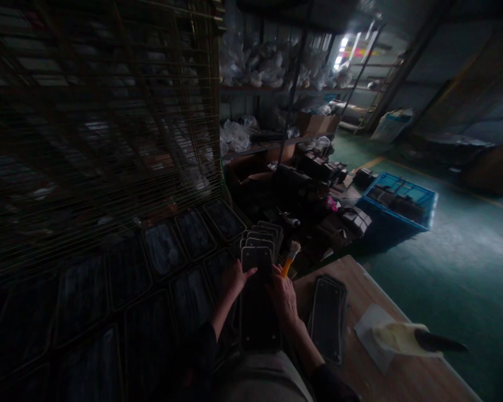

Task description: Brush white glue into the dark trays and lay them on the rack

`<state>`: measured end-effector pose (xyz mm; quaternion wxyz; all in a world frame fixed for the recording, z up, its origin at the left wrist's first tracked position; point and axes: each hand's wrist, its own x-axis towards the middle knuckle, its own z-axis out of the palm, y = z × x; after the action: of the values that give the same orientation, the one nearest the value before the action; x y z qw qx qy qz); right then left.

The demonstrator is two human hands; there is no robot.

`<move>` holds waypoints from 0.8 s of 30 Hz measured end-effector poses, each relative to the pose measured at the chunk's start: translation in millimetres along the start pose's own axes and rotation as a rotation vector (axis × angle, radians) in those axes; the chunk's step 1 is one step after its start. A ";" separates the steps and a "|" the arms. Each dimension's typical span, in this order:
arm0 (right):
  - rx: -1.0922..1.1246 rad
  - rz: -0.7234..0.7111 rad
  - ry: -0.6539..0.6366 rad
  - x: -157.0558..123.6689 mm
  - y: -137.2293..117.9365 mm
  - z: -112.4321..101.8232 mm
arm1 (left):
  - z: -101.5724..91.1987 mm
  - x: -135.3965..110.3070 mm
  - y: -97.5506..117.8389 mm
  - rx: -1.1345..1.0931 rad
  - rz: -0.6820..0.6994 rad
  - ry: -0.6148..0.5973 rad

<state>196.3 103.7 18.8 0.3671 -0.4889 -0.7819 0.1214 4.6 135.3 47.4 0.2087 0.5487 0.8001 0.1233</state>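
A dark rectangular panel with rounded corners, a pale rim and small light spots at its corners lies in front of my body. Several similar panels are fanned out behind its far end. My left hand grips its left edge, thumb on the top face. At the right edge is my right hand, closed around a brush with an orange handle and pale bristles pointing up and away. Whether those fingers also grip the panel is hard to see in the dim light.
Coated dark panels lie in rows at left beside a wire mesh cage. At right, a wooden table bears stacked panels and a cream container with a dark handle-like part. Beyond stand a blue crate and shelves of plastic bags.
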 end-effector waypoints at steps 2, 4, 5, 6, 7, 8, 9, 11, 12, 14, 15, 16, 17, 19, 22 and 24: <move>-0.025 -0.021 -0.030 7.6 -1.7 4.3 | 2.4 3.2 3.6 0.059 0.065 0.082; -0.039 -0.037 -0.045 14.1 -3.4 7.4 | 3.5 1.7 3.6 0.033 0.124 0.166; -0.045 -0.036 -0.045 17.0 -4.5 8.5 | 2.7 -1.5 1.4 0.002 0.153 0.202; -0.051 -0.026 -0.042 19.5 -5.8 9.6 | 0.8 -6.7 -2.8 -0.033 0.181 0.232; -0.056 -0.009 -0.040 21.6 -7.0 10.6 | -1.8 -14.3 -9.1 -0.068 0.201 0.255; -0.063 0.010 -0.035 23.4 -8.0 11.9 | -4.6 -24.4 -17.6 -0.104 0.214 0.271; -0.070 0.027 -0.029 24.8 -8.6 13.4 | -7.0 -36.9 -27.8 -0.143 0.218 0.271; -0.087 0.057 -0.011 26.6 -8.6 17.5 | -8.0 -67.9 -51.3 -0.253 0.165 0.215; -0.093 0.068 -0.003 27.1 -8.1 19.8 | -5.8 -84.7 -62.8 -0.325 0.121 0.137; -0.101 0.090 0.008 28.2 -7.1 24.4 | 3.2 -115.9 -81.0 -0.454 -0.005 -0.085; -0.101 0.104 0.011 29.0 -6.9 26.4 | 9.1 -128.5 -86.5 -0.513 -0.062 -0.183; -0.099 0.118 0.014 30.1 -7.1 28.0 | 15.0 -138.1 -89.1 -0.587 -0.122 -0.258; -0.094 0.129 0.014 31.5 -7.6 29.2 | 20.4 -144.6 -89.1 -0.659 -0.185 -0.311; -0.081 0.142 0.010 34.4 -9.4 29.8 | 27.7 -149.7 -83.6 -0.807 -0.302 -0.352; -0.056 0.149 0.000 34.2 -11.3 20.7 | 29.2 -148.5 -73.0 -0.960 -0.388 -0.343; -0.034 0.144 -0.011 26.8 -9.1 3.0 | 27.0 -149.4 -70.1 -0.992 -0.389 -0.339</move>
<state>181.3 122.6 33.9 0.3448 -0.5492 -0.7488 0.1370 5.7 -30.2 23.3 0.5866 0.2391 0.6878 0.3544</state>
